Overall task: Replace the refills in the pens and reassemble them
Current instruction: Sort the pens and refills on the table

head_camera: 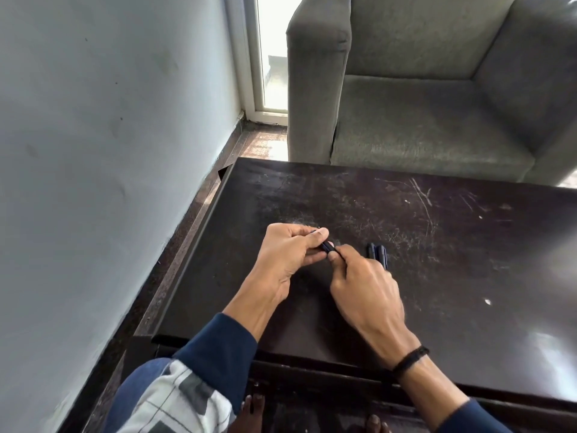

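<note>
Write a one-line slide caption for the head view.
The left hand and right hand grip one dark pen above a scratched table; other pens lie nearby.

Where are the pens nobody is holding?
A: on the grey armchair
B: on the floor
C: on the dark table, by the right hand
C: the loose pens lie on the dark table beside the right hand, which together with the left hand grips another pen.

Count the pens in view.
3. One pen gripped between left hand and right hand; two pens side by side on the table just beyond the right hand, partly hidden by it. More may be hidden.
</note>
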